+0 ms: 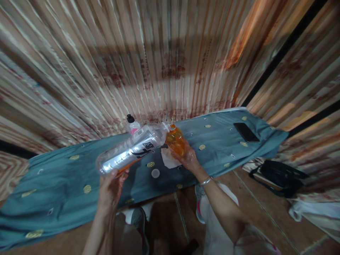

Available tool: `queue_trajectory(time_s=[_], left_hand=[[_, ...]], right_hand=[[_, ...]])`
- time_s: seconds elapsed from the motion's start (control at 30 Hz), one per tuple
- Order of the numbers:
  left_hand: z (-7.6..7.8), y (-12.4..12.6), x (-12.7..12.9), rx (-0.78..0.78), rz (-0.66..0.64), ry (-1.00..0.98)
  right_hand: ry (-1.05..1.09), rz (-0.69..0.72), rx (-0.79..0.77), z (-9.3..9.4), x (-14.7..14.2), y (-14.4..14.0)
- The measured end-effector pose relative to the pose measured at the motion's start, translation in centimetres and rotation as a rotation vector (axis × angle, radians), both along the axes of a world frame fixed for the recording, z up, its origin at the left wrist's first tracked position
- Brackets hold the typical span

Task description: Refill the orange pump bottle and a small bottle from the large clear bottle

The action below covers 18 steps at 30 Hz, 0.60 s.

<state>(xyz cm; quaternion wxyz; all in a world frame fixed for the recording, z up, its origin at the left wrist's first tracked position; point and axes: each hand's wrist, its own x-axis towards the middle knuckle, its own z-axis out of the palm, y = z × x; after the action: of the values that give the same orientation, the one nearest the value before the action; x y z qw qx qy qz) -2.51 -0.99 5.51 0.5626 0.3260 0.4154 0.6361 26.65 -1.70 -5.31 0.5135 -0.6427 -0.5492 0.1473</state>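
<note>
My left hand (111, 187) grips the base of a large clear plastic bottle (130, 151), tipped on its side with its neck pointing right. The neck meets a round container of orange liquid (175, 141), which my right hand (188, 158) holds from below; a bracelet sits on that wrist. Both are held over a table draped in a blue-grey patterned cloth (66, 184). A small white cap (155, 173) and a white paper scrap (169, 160) lie on the cloth under the bottles.
A small bottle with a black cap and pink label (132, 124) stands behind the clear bottle. A black phone (246, 132) lies on the cloth at the right. A black bag (280, 176) and white plastic bags (316, 212) sit on the floor to the right. Striped curtains hang behind.
</note>
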Motion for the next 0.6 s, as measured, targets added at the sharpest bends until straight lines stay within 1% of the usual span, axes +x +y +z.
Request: queue_trajectory(time_s=[0.2,0.3,0.6], left_hand=[[-0.3,0.0,0.1,0.006,0.08,-0.021],[-0.3,0.1,0.1,0.028,0.1,-0.038],[0.4,-0.1,0.7,0.063,0.135,-0.041]], right_hand=[[-0.018,-0.023,0.018,0.1,-0.2,0.0],[-0.027,-0.023,0.031,0.2,-0.3,0.0],[0.001,0.018,0.016,1.2,-0.4,-0.5]])
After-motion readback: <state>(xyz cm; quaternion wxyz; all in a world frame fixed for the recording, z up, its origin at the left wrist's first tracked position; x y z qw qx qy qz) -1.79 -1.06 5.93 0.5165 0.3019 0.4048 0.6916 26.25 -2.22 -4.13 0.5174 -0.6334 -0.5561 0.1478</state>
